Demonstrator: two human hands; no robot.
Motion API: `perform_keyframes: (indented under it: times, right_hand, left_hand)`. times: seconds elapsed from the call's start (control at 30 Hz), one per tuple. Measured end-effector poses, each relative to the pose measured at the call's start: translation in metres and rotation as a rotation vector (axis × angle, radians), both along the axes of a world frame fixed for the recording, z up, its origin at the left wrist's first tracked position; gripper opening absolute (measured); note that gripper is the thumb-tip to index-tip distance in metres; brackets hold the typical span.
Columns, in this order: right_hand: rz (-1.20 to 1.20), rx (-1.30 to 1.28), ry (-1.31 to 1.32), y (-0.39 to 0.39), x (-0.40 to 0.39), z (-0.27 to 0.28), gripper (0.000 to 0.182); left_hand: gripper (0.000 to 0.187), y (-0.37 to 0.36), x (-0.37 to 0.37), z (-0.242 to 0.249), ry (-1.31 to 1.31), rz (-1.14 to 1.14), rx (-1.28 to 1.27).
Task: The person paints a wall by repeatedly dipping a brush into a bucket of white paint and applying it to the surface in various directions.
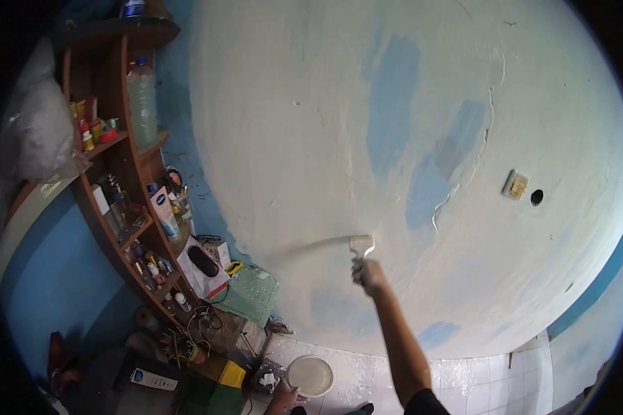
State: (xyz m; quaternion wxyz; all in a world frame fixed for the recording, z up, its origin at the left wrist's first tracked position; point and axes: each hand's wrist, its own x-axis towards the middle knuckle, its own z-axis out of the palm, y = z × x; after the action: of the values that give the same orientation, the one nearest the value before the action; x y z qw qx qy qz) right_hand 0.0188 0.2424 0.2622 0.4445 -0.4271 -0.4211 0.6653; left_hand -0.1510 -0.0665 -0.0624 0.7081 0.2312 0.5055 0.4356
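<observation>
My right hand point(369, 274) is closed round the handle of a wide flat paintbrush point(361, 244). The bristle end is at the pale wall point(291, 173), where a darker streak runs leftward from it. Blue patches show through the whitish coat higher up and near the wall's foot. Low in the view, my left hand point(285, 399) grips the side of a round white tub point(311, 376), which holds pale liquid.
Brown shelves point(121, 187) with bottles stand at the left, beside a green board point(249, 292) and cluttered cables. A switch box point(516, 185) and a dark hole point(537, 198) are in the wall at right. White splatters mark the tiled floor point(464, 387).
</observation>
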Motion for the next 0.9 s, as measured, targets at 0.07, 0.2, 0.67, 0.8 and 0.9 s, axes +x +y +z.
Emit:
perform_keyframes:
  times: [0.07, 0.2, 0.67, 0.8, 0.9]
  right_hand:
    - [0.112, 0.160, 0.250, 0.015, 0.006, 0.073, 0.015]
    - [0.230, 0.174, 0.545, 0.050, -0.015, 0.248, 0.022]
    - [0.176, 0.701, 0.344, 0.055, -0.055, 0.478, 0.026]
    - [0.016, 0.668, 0.367, 0.121, -0.054, 0.398, 0.015]
    - [-0.202, 0.721, 0.103, 0.098, -0.054, 0.280, 0.024]
  left_hand:
    - [0.071, -0.002, 0.002, 0.013, 0.031, 0.037, -0.022]
    - [0.059, -0.007, 0.017, 0.071, -0.001, 0.028, -0.166]
    - [0.066, -0.002, 0.005, 0.035, 0.046, 0.079, -0.079]
    - [0.069, -0.004, -0.012, 0.021, 0.055, 0.141, -0.089]
    - [0.068, -0.004, -0.010, 0.036, 0.146, 0.144, -0.124]
